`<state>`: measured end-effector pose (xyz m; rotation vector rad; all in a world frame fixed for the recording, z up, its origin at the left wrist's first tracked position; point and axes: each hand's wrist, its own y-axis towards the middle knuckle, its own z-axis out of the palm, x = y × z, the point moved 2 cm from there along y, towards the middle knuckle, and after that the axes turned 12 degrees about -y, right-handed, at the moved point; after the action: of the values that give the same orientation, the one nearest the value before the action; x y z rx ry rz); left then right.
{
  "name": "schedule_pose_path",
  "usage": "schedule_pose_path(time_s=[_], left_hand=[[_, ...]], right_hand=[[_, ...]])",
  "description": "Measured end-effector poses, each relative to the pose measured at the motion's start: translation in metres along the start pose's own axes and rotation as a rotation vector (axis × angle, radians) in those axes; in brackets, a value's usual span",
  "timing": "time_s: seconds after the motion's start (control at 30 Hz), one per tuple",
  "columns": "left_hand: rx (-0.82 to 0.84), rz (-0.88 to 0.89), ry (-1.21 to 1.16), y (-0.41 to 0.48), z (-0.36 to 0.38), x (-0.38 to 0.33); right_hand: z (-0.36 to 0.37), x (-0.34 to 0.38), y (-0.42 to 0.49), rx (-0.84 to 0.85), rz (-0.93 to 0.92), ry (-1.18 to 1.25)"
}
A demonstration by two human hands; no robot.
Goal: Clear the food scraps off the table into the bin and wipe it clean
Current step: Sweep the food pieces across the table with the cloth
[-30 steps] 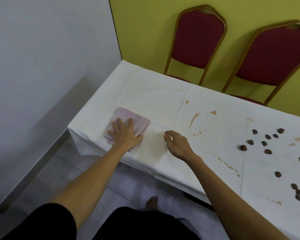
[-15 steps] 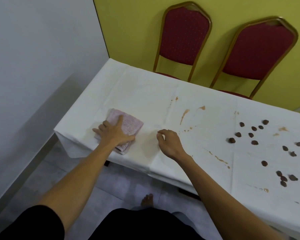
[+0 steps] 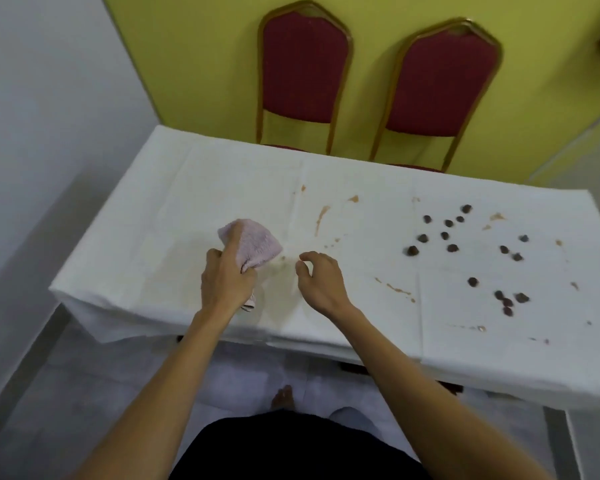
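The left hand clutches a bunched, fluffy pink cloth on the white-covered surface; the right hand hovers beside it, fingers loosely curled and empty; small dark rounded scraps lie scattered to the right

The white-clothed rectangular counter spans the view. On it, near its middle, the left hand grips the pink terry cloth, with the right hand just beside at 3 o'clock. Small dark round food scraps lie scattered well apart at 3 o'clock. Brown streaky sauce smears lie at 1 o'clock. Two red-padded gold-framed chairs stand behind the counter at 12 o'clock.
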<state>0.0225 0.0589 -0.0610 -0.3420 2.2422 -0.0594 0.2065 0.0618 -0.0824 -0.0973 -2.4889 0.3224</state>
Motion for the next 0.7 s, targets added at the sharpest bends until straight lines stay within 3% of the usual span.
schedule_pose_path(time_s=[0.17, 0.47, 0.7], left_hand=[[0.154, 0.113, -0.167, -0.016, 0.06, -0.054], [0.349, 0.232, -0.082, -0.037, 0.16, -0.134], [0.214, 0.121, 0.022, -0.029, 0.215, -0.174]], right_hand=[[-0.036, -0.05, -0.022, -0.169, 0.189, 0.12], [-0.113, -0.164, -0.064, -0.392, 0.428, 0.257], [-0.167, -0.243, -0.079, -0.429, 0.423, 0.259]])
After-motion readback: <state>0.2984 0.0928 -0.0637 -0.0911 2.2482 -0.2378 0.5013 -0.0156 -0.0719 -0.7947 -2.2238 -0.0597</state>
